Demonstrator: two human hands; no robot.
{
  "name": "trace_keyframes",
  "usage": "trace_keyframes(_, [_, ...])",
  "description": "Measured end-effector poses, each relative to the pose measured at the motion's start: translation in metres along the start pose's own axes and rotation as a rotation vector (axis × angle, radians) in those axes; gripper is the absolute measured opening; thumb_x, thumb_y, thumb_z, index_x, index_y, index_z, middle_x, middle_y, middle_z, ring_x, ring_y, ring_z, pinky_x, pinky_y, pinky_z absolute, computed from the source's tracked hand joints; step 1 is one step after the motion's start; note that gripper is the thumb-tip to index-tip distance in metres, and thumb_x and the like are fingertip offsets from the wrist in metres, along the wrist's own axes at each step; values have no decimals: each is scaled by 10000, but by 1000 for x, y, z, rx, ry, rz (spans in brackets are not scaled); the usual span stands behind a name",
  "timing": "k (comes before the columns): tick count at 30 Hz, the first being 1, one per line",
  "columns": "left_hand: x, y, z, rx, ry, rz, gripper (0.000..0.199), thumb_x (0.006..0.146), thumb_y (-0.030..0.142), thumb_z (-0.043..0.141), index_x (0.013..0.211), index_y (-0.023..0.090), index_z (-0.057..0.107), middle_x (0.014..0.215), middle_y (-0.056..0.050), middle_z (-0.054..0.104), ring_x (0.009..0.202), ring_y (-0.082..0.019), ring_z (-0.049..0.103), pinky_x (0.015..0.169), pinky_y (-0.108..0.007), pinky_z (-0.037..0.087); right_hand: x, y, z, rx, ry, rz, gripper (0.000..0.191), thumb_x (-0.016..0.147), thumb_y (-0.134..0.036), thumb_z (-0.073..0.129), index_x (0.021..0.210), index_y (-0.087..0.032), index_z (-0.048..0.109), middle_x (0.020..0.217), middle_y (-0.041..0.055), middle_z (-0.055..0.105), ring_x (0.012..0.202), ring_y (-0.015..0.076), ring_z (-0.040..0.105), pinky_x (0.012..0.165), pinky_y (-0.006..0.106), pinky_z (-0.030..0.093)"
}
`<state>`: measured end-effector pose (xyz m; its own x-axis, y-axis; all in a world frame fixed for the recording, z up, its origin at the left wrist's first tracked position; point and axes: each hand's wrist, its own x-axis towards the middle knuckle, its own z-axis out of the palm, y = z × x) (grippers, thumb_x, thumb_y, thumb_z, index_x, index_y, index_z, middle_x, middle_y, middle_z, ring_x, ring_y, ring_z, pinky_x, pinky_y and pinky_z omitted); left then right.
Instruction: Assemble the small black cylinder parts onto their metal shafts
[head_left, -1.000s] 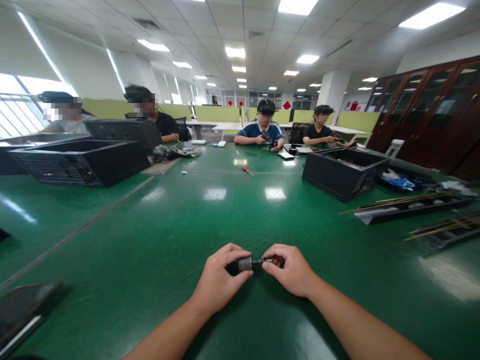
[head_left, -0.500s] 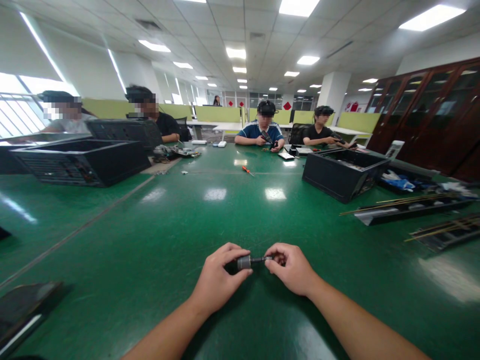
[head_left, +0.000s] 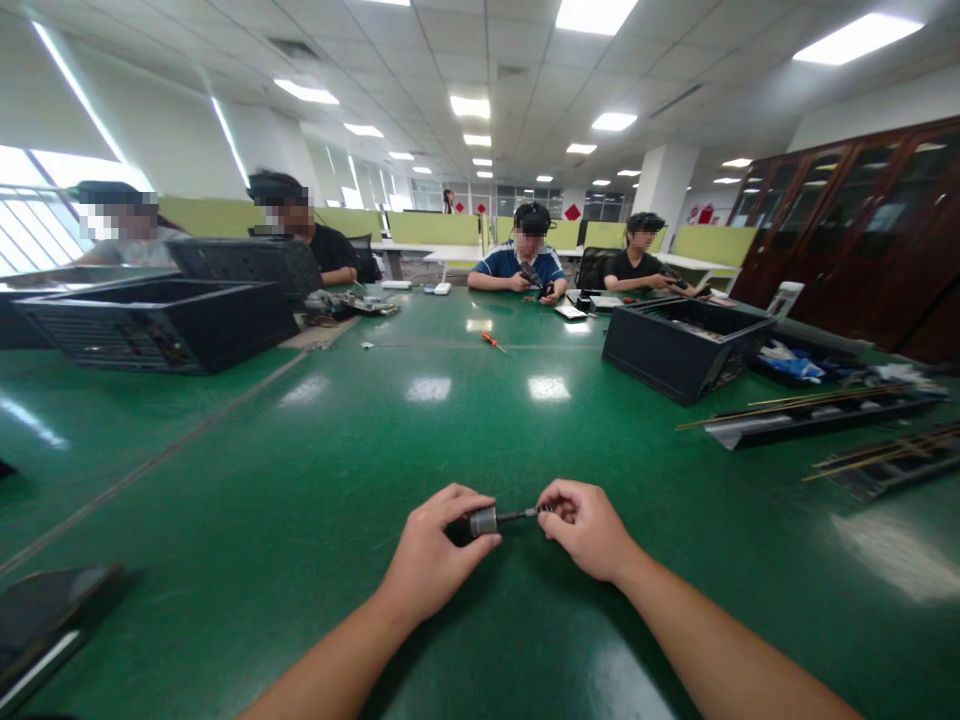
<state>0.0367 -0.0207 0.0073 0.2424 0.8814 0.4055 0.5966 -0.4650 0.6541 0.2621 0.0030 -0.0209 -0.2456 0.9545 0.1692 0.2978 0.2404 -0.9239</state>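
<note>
Low over the green table, my left hand (head_left: 429, 550) is closed around a dark cylinder with a grey band and a thin shaft (head_left: 484, 520). The shaft points right, and the exact kind of tool or part is not clear. At its far end, my right hand (head_left: 581, 525) pinches the tip between thumb and forefinger. Its other fingers are curled in, and what lies inside them is hidden.
On the green table (head_left: 360, 430) lies an orange screwdriver (head_left: 493, 342). Black computer cases stand at left (head_left: 172, 320) and right (head_left: 679, 345). Metal panels with thin rods (head_left: 810, 412) lie at right, a dark panel (head_left: 52, 620) at lower left. Several people sit across the table.
My right hand has shifted slightly right along the shaft, so more of the shaft shows between the hands. My left hand keeps its hold on the cylinder.
</note>
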Motion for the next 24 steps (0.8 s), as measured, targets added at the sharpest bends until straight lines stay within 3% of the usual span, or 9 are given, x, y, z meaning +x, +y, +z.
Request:
trace_keyframes(6, [1, -1, -3, 24, 8, -5, 266, 727, 235, 745, 993, 240, 725, 960, -38, 695, 897, -203, 660, 810, -324, 521, 1, 2, -3, -22, 10, 2, 93, 751, -201, 607, 803, -149, 664, 579, -17, 579, 516, 107, 516, 497, 199, 375])
trace_keyframes(10, [4, -9, -4, 19, -2, -117, 256, 797, 342, 689, 1023, 222, 687, 957, -39, 712, 873, -206, 668, 794, -332, 525, 2, 3, -4, -34, 16, 2, 104, 743, -200, 611, 804, -141, 672, 586, -13, 580, 523, 109, 512, 504, 202, 380])
trace_keyframes(17, [9, -26, -7, -300, 46, -325, 458, 917, 481, 475, 1229, 148, 504, 973, -76, 698, 876, -203, 695, 866, -384, 542, 2, 3, -1, -27, -4, -14, 107, 743, -210, 612, 796, -138, 672, 581, -24, 553, 519, 99, 482, 509, 200, 363])
trace_keyframes(20, [10, -30, -26, -318, 100, -366, 547, 898, 531, 471, 1272, 131, 487, 1069, -117, 681, 943, -223, 702, 858, -388, 569, 1, 1, -1, -32, -9, -33, 105, 743, -211, 616, 790, -137, 673, 574, -27, 545, 516, 96, 466, 513, 201, 360])
trace_keyframes(24, [-7, -31, -77, -285, 196, -426, 593, 774, 596, 621, 1152, 147, 532, 1095, -136, 703, 1063, -281, 679, 956, -428, 537, 0, -1, -1, -65, -3, -51, 104, 743, -203, 616, 792, -141, 683, 601, -19, 563, 542, 97, 475, 517, 193, 355])
